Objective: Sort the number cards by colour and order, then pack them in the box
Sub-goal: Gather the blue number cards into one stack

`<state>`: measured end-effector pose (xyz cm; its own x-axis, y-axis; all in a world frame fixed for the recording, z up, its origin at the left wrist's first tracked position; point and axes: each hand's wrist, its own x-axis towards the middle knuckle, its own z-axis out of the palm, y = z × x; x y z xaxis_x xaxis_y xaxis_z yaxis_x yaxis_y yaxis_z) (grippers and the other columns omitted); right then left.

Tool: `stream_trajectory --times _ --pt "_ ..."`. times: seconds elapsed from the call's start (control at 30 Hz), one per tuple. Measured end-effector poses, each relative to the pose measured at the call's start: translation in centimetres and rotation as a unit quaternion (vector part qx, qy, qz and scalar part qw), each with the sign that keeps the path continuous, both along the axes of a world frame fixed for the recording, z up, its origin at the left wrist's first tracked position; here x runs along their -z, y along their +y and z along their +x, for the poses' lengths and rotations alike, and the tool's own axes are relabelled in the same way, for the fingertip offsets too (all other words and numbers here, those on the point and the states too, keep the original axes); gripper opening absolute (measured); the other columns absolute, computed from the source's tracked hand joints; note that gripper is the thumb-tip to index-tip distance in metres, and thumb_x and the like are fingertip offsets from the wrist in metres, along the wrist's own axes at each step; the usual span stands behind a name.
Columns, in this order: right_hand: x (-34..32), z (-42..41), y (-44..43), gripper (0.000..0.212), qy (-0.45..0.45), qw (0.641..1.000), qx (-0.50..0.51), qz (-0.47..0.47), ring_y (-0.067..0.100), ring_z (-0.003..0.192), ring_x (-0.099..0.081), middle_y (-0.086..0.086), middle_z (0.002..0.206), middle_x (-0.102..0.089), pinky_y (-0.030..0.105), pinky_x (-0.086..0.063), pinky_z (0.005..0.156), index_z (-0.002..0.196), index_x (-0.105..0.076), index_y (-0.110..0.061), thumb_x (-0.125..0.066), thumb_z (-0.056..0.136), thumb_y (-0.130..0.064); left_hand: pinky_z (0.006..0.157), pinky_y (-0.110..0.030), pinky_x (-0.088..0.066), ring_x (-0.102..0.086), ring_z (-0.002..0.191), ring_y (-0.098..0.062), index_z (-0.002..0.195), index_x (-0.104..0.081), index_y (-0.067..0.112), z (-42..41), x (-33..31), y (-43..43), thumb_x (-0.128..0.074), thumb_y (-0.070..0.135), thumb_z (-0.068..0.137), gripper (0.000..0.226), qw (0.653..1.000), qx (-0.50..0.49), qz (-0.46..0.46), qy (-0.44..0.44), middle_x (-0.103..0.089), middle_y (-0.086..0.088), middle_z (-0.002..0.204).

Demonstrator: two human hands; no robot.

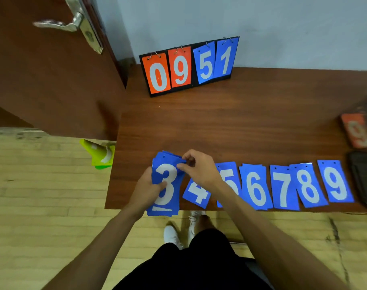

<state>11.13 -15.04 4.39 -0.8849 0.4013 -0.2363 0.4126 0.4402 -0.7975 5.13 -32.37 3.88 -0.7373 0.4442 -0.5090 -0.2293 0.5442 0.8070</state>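
Note:
A stack of blue number cards [168, 185] with a white 3 on top sits at the table's near left edge. My left hand [149, 189] grips its left side, thumb on the top card. My right hand [199, 168] pinches the stack's upper right corner. To the right lie blue cards in a row: 4 [196, 196], 5 [230, 174] partly under my right wrist, 6 [255, 188], 7 [284, 188], 8 [309, 188] and 9 [335, 182]. An orange 9 card [357, 132] lies at the far right, blurred.
A standing flip scoreboard [189, 65] reading 0 9 5 1 stands at the back of the wooden table [241, 126]. A dark container [365, 178] sits at the right edge. A green cone [98, 155] lies on the floor left of the table, by a door [52, 70].

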Motion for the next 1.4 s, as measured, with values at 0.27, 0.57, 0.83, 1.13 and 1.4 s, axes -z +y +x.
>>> stream_trajectory --times 0.27,0.57,0.83,1.13,1.4 --pt "5.2 3.6 5.5 0.067 -0.246 0.934 -0.075 0.247 0.028 0.118 -0.039 0.006 0.128 -0.042 0.042 -0.030 0.099 0.129 -0.038 -0.017 -0.073 0.077 -0.039 0.055 -0.013 -0.047 -0.063 0.081 0.000 0.105 -0.053 0.028 -1.1 0.8 2.1 -0.066 0.012 0.087 0.028 0.994 -0.112 0.003 0.021 -0.063 0.015 0.095" --pt "6.9 0.6 8.5 0.051 -0.209 0.929 -0.174 0.251 0.027 0.115 -0.038 0.007 0.119 -0.044 0.042 -0.026 0.099 0.125 -0.049 -0.016 -0.069 0.080 -0.031 0.055 -0.018 -0.047 -0.063 0.080 -0.011 0.104 -0.052 0.019 -3.0 1.9 6.1 -0.068 0.016 0.085 0.025 0.987 -0.123 -0.093 0.037 -0.062 0.004 0.095" --pt "2.8 -3.4 13.5 0.004 -0.146 0.946 -0.283 -0.060 0.018 0.089 -0.051 -0.001 0.098 -0.051 0.030 -0.038 0.073 0.098 -0.044 -0.018 -0.046 0.098 -0.014 0.057 -0.016 -0.044 -0.057 0.075 -0.001 0.101 -0.049 0.025 -4.1 1.2 7.9 -0.063 0.013 0.088 0.023 0.979 -0.124 -0.127 0.098 -0.056 0.016 0.086" --pt "1.1 -3.0 9.4 0.013 -0.012 0.994 -0.091 -0.055 0.011 0.090 -0.052 -0.002 0.099 -0.057 0.015 -0.038 0.069 0.094 -0.053 -0.022 -0.064 0.087 -0.018 0.061 -0.023 -0.052 -0.065 0.075 -0.012 0.104 -0.052 0.022 -0.7 -0.4 10.3 -0.051 0.038 0.094 0.019 0.998 -0.040 -0.015 0.036 -0.064 0.004 0.090" --pt "0.8 2.0 6.4 0.025 -0.034 0.999 0.017 -0.027 0.010 0.089 -0.056 -0.005 0.098 -0.059 0.016 -0.042 0.073 0.108 -0.056 -0.020 -0.066 0.086 -0.023 0.069 -0.032 -0.052 -0.063 0.091 -0.014 0.110 -0.050 0.026 1.4 0.7 6.5 -0.061 0.019 0.090 0.024 0.999 0.003 -0.002 0.040 -0.062 0.007 0.102"
